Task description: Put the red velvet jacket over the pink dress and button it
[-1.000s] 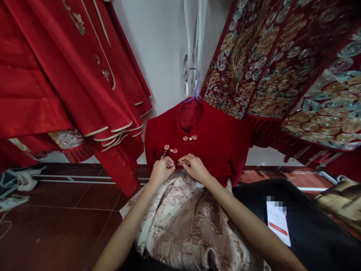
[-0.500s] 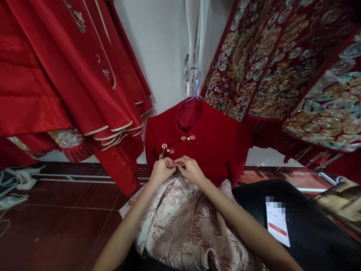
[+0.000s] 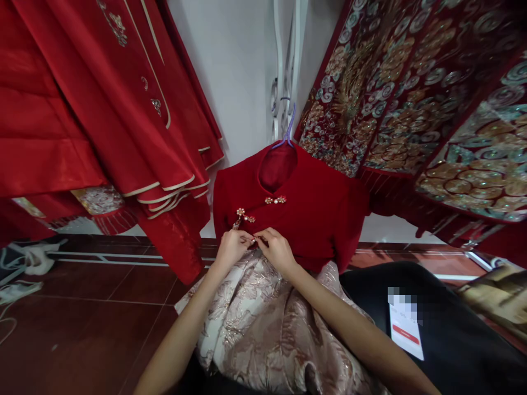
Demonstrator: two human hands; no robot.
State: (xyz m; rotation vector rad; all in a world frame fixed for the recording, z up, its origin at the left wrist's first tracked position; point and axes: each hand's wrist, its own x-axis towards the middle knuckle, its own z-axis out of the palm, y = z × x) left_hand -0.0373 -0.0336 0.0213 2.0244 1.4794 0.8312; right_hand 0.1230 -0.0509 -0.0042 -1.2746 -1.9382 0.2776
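In the head view a red mandarin-style top (image 3: 315, 219) hangs on a purple hanger (image 3: 289, 129), with its front facing me. Pale, shiny brocade fabric (image 3: 263, 329) spreads below it, beneath my forearms. My left hand (image 3: 234, 249) and my right hand (image 3: 276, 249) meet at the top's lower front, their fingertips closed in a pinch on a small beaded button, mostly hidden by the fingers. Just above them sits a flower-shaped beaded fastener (image 3: 247, 218). Another beaded fastener (image 3: 275, 201) lies below the collar.
Red garments with cream piping (image 3: 164, 148) hang at left, and sequined embroidered garments (image 3: 387, 109) at right. A phone (image 3: 405, 332) lies on a black padded seat (image 3: 448, 307). Behind the hanger stands a white metal rack (image 3: 287, 60). A white cable (image 3: 14, 329) trails over the tiled floor (image 3: 99, 323).
My fingertips have shifted slightly at the same spot and now cover more of the beaded button. My right hand has moved a little left. The garment hangs nearly as before.
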